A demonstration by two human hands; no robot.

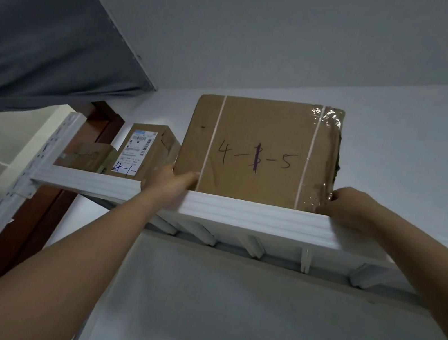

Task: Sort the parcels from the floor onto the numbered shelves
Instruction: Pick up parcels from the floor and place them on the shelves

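A large brown cardboard parcel (261, 149) marked "4-1-5", bound with two white straps, stands on the top white shelf (239, 212) above my head. My left hand (168, 185) grips its lower left corner, thumb across the front face. At the lower right corner, where clear tape wraps the cardboard, my right hand (350, 206) holds the parcel with curled fingers. The parcel's bottom edge sits right at the shelf's front lip.
Left of the big parcel stand a medium box (145, 153) with a shipping label marked "4-1-" and a small box (88, 156). A white perforated upright (3, 207) carries the shelf. A grey curtain (47, 30) hangs at the upper left; a white wall is behind.
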